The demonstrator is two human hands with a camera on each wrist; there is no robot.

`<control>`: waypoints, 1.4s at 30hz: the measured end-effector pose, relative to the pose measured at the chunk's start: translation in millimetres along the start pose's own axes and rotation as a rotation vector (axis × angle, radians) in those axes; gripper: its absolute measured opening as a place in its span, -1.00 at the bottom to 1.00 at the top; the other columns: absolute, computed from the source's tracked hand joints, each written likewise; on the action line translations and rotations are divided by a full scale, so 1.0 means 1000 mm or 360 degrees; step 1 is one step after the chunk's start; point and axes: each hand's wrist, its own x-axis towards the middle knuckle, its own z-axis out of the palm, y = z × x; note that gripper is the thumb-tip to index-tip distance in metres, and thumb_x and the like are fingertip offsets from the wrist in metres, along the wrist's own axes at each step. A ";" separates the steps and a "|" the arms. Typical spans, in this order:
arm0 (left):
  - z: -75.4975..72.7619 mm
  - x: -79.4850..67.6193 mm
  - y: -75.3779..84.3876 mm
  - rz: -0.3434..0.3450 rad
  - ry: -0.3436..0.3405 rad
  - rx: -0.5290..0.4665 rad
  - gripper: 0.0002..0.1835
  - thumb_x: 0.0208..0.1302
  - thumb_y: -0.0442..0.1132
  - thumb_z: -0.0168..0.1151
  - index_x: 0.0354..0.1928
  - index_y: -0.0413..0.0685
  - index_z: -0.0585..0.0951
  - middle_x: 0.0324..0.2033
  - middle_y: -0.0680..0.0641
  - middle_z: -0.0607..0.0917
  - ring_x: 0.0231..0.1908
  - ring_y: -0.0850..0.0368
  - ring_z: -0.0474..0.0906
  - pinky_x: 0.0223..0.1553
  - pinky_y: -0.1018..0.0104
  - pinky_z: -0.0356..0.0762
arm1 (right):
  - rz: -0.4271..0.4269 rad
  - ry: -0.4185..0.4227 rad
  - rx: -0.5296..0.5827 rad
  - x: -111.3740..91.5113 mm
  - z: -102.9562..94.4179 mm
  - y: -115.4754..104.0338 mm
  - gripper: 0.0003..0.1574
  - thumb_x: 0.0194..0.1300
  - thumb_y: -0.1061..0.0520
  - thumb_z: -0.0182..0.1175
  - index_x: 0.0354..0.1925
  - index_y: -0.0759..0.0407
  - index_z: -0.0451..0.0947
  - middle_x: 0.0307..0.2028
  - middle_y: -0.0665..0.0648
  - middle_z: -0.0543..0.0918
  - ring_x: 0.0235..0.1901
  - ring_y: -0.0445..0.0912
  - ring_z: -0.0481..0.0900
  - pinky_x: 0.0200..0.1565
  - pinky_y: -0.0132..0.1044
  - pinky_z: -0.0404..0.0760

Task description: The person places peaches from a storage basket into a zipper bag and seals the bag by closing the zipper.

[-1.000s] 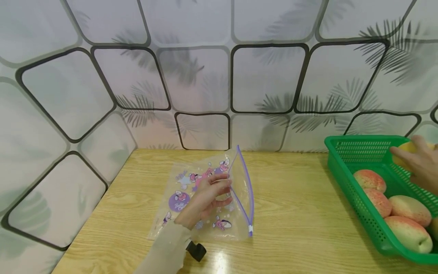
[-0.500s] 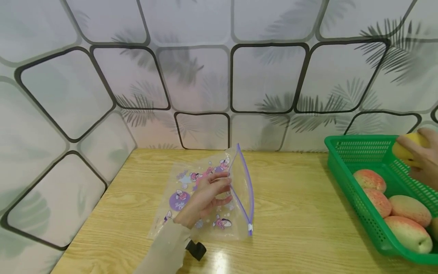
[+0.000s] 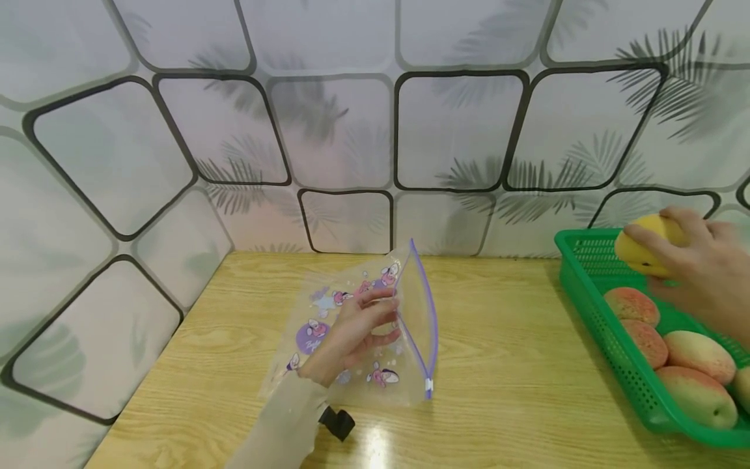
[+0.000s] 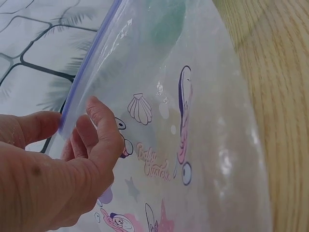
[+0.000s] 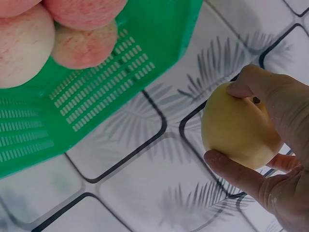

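A clear zip bag [image 3: 363, 384] with purple zip edges and pink and purple cartoon prints lies on the table with its mouth gaping to the right. My left hand [image 3: 357, 332] holds the bag at its mouth; in the left wrist view the thumb touches the purple edge and the fingers are bent against the film. My right hand [image 3: 703, 273], blurred in the head view, grips a round yellow fruit [image 5: 236, 128] between thumb and fingers. It holds this fruit [image 3: 650, 244] above the far part of the green basket [image 3: 603, 365].
Several peaches [image 3: 694, 394] lie in the basket, which stands at the table's right. The wooden table [image 3: 498, 352] meets a patterned wall covering [image 3: 457, 130] behind and at the left. A black strap piece [image 3: 336, 423] sits at the left wrist.
My right hand has lifted the yellow fruit up from inside the basket and carried it left. The left hand stays at the bag's mouth, nearly still.
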 end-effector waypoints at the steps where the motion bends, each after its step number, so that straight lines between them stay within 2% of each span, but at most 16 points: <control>1: 0.000 0.000 0.000 0.0002 -0.0001 -0.0005 -0.59 0.45 -0.28 0.23 0.29 -0.16 0.51 -0.18 0.01 0.56 -0.19 0.19 0.58 -0.24 0.34 0.75 | -0.0045 0.0013 0.0019 0.003 -0.001 -0.003 -0.41 0.27 0.02 0.35 0.17 0.14 0.39 0.12 0.63 0.32 -0.30 0.61 0.37 -0.32 0.41 0.43; 3: 0.001 0.000 0.000 0.0006 -0.0003 -0.0007 -0.59 0.45 -0.29 0.23 0.28 -0.17 0.51 -0.18 0.01 0.56 -0.20 0.19 0.58 -0.25 0.34 0.75 | -0.0088 -0.0004 0.0076 0.007 -0.003 -0.010 -0.31 0.55 -0.37 -0.18 0.19 0.14 0.39 0.13 0.62 0.31 -0.24 0.62 0.36 -0.38 0.42 0.46; 5: 0.003 0.000 0.000 0.0009 -0.0006 -0.0008 -0.59 0.45 -0.29 0.22 0.28 -0.17 0.50 -0.19 0.01 0.56 -0.21 0.20 0.58 -0.26 0.34 0.75 | -0.0108 -0.0021 0.0106 0.010 -0.005 -0.017 0.13 0.35 -0.58 -0.73 0.19 0.13 0.40 0.14 0.59 0.32 -0.23 0.60 0.37 -0.50 0.37 0.49; 6: 0.003 0.000 0.000 0.0010 -0.0011 -0.0006 -0.59 0.45 -0.29 0.22 0.28 -0.18 0.50 -0.18 0.01 0.56 -0.21 0.20 0.58 -0.26 0.34 0.75 | -0.0107 -0.0034 0.0117 0.012 -0.006 -0.021 0.14 0.34 -0.59 -0.73 0.20 0.12 0.40 0.15 0.58 0.32 -0.22 0.60 0.37 -0.57 0.33 0.50; 12: 0.005 -0.001 -0.001 0.0000 -0.0017 -0.0005 -0.59 0.46 -0.29 0.21 0.28 -0.17 0.50 -0.17 0.01 0.55 -0.20 0.19 0.58 -0.27 0.35 0.75 | -0.0123 -0.0035 0.0193 0.023 -0.012 -0.042 -0.13 0.48 -0.54 -0.39 0.22 0.03 0.40 0.14 0.49 0.35 -0.22 0.58 0.40 -0.79 0.11 0.45; 17: 0.004 -0.001 -0.001 0.0007 -0.0029 -0.0002 -0.60 0.46 -0.29 0.21 0.28 -0.17 0.50 -0.16 0.01 0.55 -0.21 0.19 0.57 -0.28 0.34 0.75 | -0.0161 -0.0008 0.0262 0.031 -0.015 -0.054 -0.27 0.54 -0.44 -0.32 0.21 0.00 0.42 0.14 0.46 0.39 -0.13 0.53 0.43 -0.74 0.07 0.48; 18: 0.004 -0.001 -0.001 0.0012 -0.0031 0.0000 -0.60 0.46 -0.29 0.21 0.28 -0.17 0.50 -0.16 0.01 0.55 -0.21 0.19 0.57 -0.28 0.34 0.75 | -0.0174 -0.0016 0.0267 0.032 -0.016 -0.056 -0.41 0.54 -0.34 -0.06 0.23 0.01 0.41 0.15 0.48 0.39 -0.13 0.56 0.43 -0.71 0.10 0.49; 22: 0.004 -0.002 0.000 0.0017 -0.0036 0.0007 -0.60 0.46 -0.29 0.20 0.29 -0.17 0.50 -0.15 0.01 0.55 -0.20 0.19 0.58 -0.27 0.34 0.75 | -0.0231 -0.0011 0.0280 0.037 -0.015 -0.063 -0.45 0.52 -0.25 -0.01 0.26 0.02 0.40 0.19 0.49 0.39 -0.14 0.58 0.44 -0.77 0.05 0.46; 23: 0.004 -0.003 0.000 0.0017 -0.0039 0.0008 -0.59 0.46 -0.28 0.20 0.29 -0.17 0.50 -0.14 0.00 0.55 -0.20 0.19 0.58 -0.27 0.34 0.75 | -0.0245 -0.0009 0.0283 0.037 -0.015 -0.066 -0.43 0.41 -0.14 0.23 0.27 0.02 0.40 0.19 0.49 0.39 -0.14 0.58 0.44 -0.77 0.06 0.47; 24: 0.004 -0.003 0.000 0.0014 -0.0041 0.0006 -0.59 0.46 -0.28 0.20 0.29 -0.16 0.49 -0.14 0.00 0.54 -0.20 0.19 0.58 -0.27 0.35 0.75 | -0.0265 0.0002 0.0290 0.038 -0.014 -0.067 -0.44 0.42 -0.12 0.23 0.27 0.03 0.40 0.19 0.49 0.39 -0.14 0.58 0.45 -0.77 0.07 0.47; 26: 0.005 -0.004 0.000 0.0009 -0.0045 0.0002 -0.59 0.46 -0.28 0.20 0.30 -0.17 0.49 -0.14 0.00 0.54 -0.20 0.19 0.57 -0.27 0.36 0.75 | -0.0293 0.0024 0.0293 0.040 -0.014 -0.071 -0.37 0.56 -0.32 -0.24 0.27 0.02 0.41 0.19 0.48 0.40 -0.15 0.55 0.46 -0.77 0.05 0.48; 29: 0.005 -0.004 0.000 0.0010 -0.0047 0.0002 -0.59 0.46 -0.28 0.20 0.29 -0.17 0.49 -0.14 0.00 0.54 -0.21 0.19 0.57 -0.27 0.36 0.75 | -0.0298 0.0027 0.0294 0.043 -0.015 -0.078 -0.32 0.56 -0.36 -0.27 0.27 0.00 0.42 0.19 0.45 0.40 -0.14 0.52 0.47 -0.77 0.04 0.50; 30: 0.005 -0.004 -0.001 0.0008 -0.0045 0.0002 -0.59 0.46 -0.28 0.20 0.29 -0.17 0.49 -0.14 0.00 0.54 -0.21 0.19 0.57 -0.28 0.36 0.75 | -0.0308 0.0032 0.0293 0.044 -0.015 -0.080 -0.16 0.51 -0.39 -0.53 0.27 0.00 0.42 0.19 0.45 0.40 -0.15 0.51 0.47 -0.76 0.04 0.50; 34: 0.005 -0.004 -0.001 0.0014 -0.0045 0.0006 -0.59 0.47 -0.28 0.20 0.30 -0.17 0.48 -0.12 0.00 0.54 -0.21 0.20 0.57 -0.29 0.37 0.75 | -0.0339 0.0031 0.0309 0.046 -0.016 -0.084 -0.47 0.46 -0.13 0.10 0.29 0.00 0.42 0.19 0.43 0.39 -0.18 0.45 0.47 -0.73 -0.02 0.50; 37: 0.006 -0.003 -0.001 0.0018 -0.0046 0.0000 -0.59 0.46 -0.28 0.19 0.30 -0.18 0.48 -0.11 -0.01 0.54 -0.22 0.21 0.57 -0.29 0.37 0.74 | -0.0354 0.0033 0.0335 0.048 -0.016 -0.087 -0.23 0.10 0.13 0.35 0.31 -0.01 0.41 0.21 0.43 0.40 -0.18 0.43 0.47 -0.71 -0.06 0.49; 42: 0.006 -0.004 -0.001 0.0019 -0.0050 -0.0002 -0.58 0.47 -0.28 0.19 0.31 -0.17 0.48 -0.09 -0.01 0.54 -0.22 0.21 0.58 -0.29 0.36 0.75 | -0.0344 0.0063 0.0373 0.053 -0.014 -0.096 -0.04 -0.15 0.22 0.48 0.30 0.00 0.45 0.23 0.43 0.41 -0.14 0.43 0.48 -0.72 -0.07 0.51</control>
